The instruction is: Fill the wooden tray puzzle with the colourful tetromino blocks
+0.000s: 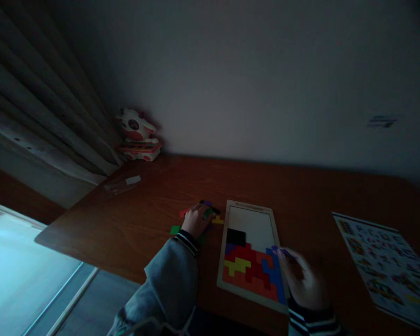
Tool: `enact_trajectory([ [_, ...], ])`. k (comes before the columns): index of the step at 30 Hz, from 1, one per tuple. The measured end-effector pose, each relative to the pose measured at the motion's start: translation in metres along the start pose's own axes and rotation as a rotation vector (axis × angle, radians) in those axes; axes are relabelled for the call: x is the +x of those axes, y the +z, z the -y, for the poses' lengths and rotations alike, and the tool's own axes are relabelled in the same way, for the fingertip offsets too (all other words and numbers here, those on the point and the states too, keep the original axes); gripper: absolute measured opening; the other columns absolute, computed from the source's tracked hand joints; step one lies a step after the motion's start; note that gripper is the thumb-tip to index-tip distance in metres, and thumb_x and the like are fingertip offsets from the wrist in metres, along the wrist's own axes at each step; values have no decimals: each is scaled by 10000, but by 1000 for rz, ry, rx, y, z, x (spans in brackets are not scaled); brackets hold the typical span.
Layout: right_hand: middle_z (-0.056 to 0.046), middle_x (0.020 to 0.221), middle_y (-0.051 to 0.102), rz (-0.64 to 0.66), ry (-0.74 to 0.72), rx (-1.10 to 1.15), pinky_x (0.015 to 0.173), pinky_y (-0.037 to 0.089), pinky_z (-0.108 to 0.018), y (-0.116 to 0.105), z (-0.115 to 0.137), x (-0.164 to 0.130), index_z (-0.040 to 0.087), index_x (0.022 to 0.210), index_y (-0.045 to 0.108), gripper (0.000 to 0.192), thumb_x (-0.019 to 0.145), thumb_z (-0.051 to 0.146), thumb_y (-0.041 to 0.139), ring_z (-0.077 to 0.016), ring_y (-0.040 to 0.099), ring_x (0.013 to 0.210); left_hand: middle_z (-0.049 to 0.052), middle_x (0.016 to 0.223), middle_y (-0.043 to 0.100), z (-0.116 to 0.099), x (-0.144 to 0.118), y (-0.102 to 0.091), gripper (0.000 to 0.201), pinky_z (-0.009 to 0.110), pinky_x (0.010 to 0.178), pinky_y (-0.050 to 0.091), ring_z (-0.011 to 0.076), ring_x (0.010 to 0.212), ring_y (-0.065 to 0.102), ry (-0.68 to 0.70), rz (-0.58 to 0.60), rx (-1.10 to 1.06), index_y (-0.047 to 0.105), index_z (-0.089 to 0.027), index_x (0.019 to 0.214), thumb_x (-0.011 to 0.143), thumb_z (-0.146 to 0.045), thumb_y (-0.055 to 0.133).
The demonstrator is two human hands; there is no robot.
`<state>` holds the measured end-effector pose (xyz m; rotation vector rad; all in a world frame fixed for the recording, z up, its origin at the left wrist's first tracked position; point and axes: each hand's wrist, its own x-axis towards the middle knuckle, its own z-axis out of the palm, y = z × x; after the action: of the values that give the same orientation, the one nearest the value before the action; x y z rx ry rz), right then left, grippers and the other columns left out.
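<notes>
Pretty dim room here, wooden desk (pixel 133 224) pushed up against a plain wall, with a curtain (pixel 38 116) hanging at the left.

Main thing is the puzzle tray (pixel 249 254), a light-framed board lying flat near the front edge of the desk, its long side running away from the person. The near half is packed with coloured blocks (red, orange, yellow, blue, one black), while the far half is bare white.

The right hand (pixel 303 280) sits at the tray's right rim, and its fingers look pinched around a small purple piece (pixel 278 251), held right over the blue blocks at the edge of the filled area. It's blurry, so I can't tell how tight the grip is. The open white space lies up and to the left of those fingertips, farther from the person, and the right hand is clearly the closer one to it.

The left hand (pixel 197 220) is off the tray's left side, fingers curled down onto a heap of loose pieces (pixel 210 212). Can't tell whether it's actually gripping one or just resting. A green piece (pixel 175 229) lies just beside the wrist.

Farther out, a printed pattern sheet (pixel 385 263) lies to the right, well apart from the tray, and there's a red and white toy (pixel 138 135) in the back corner by the curtain.
</notes>
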<state>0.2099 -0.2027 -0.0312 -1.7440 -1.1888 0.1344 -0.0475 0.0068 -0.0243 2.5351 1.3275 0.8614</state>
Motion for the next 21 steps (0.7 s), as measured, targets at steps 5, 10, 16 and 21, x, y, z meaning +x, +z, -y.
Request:
enact_trajectory([
  [5, -99, 885, 765, -36, -3, 20, 719, 578, -328, 1, 1, -1, 178, 945, 699, 435, 869, 581, 551, -231, 725, 768, 67, 1025, 715, -1, 1, -1, 230, 333, 841, 557, 221, 917, 686, 7, -8, -12, 690, -198, 1019, 821, -315, 696],
  [10, -96, 873, 761, -38, -19, 50, 727, 576, -329, -2, 4, -4, 183, 952, 691, 393, 878, 546, 558, -224, 715, 762, 52, 992, 735, 3, 0, 0, 201, 353, 890, 539, 217, 922, 685, 51, -41, 16, 700, -214, 961, 843, -374, 674],
  [16, -110, 884, 755, -22, 21, 52, 686, 577, -326, -6, 0, -5, 183, 965, 696, 454, 872, 596, 533, -226, 707, 742, 61, 979, 739, 5, -3, 1, 292, 342, 834, 564, 225, 887, 696, 44, -71, 45, 691, -219, 1062, 825, -390, 684],
  [21, -124, 903, 762, 3, 34, 29, 666, 585, -317, -11, -10, -1, 179, 942, 712, 459, 874, 594, 526, -240, 723, 778, 51, 967, 740, 6, -5, 0, 286, 325, 818, 571, 215, 865, 702, 71, -43, 46, 695, -231, 1058, 811, -377, 688],
])
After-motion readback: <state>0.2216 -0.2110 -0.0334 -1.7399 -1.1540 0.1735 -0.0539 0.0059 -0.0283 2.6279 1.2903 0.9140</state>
